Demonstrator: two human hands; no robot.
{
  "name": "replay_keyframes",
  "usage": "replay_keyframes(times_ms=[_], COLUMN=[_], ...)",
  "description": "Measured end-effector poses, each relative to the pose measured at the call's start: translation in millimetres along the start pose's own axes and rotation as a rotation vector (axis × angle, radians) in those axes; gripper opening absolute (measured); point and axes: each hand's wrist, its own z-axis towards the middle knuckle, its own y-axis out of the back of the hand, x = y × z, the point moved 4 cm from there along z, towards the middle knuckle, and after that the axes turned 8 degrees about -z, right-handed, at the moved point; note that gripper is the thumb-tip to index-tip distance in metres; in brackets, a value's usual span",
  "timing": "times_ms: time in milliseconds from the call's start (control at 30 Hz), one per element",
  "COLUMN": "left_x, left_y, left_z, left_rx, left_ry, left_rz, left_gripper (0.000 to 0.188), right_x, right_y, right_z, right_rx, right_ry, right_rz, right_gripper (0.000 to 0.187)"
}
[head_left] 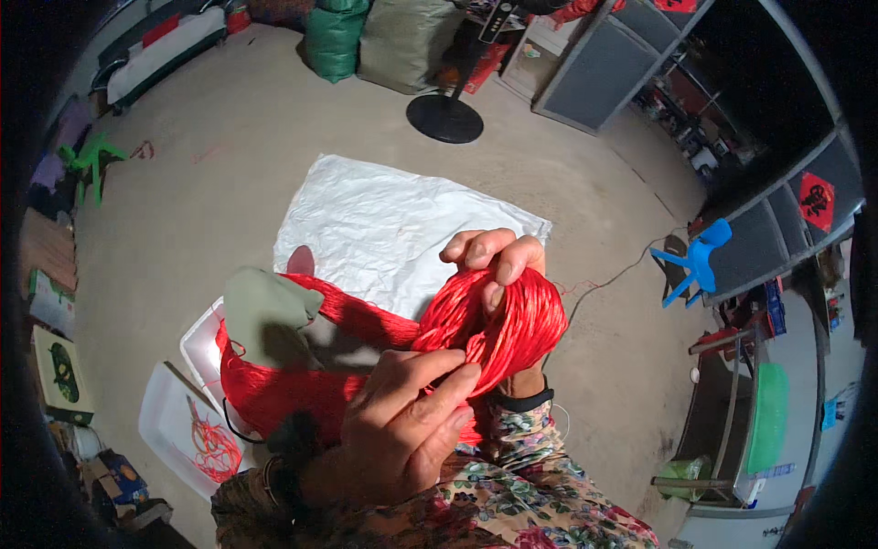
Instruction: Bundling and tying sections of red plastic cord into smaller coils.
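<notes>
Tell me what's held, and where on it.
A bundle of red string: the left hand pinches its lower-left side; the right hand grips its top.

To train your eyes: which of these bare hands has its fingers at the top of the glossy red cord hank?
The right hand, whose fingers curl over the red cord hank; the left hand touches it lower down.

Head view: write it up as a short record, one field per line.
Left hand: pinching strands at the near side of the red bundle
Right hand: gripping the bundle, curled over its top
Tray: white, lower left, loose red cord inside
Floor: white sheet beyond the hands; black fan base farther off
</notes>
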Motion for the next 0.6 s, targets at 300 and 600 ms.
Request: replay_keyframes(times_ms=[300, 600], left_x=[-7.7, -9.6], left_y=[2.3, 9.1], left_z=[7.2, 10.9], left_rx=[-0.137, -0.136], left_ry=[-0.202, -0.074], left_rz=[-0.188, -0.057], left_gripper=[0.028, 0.028], right_x=[23.7, 35.6], right_y=[6.8, -4.5], right_z=[-0.9, -6.2], right_rx=[0.029, 0.069], right_ry=[0.030, 0.144], right_rz=[0.200, 0.315], right_gripper=[0.022, 0.018])
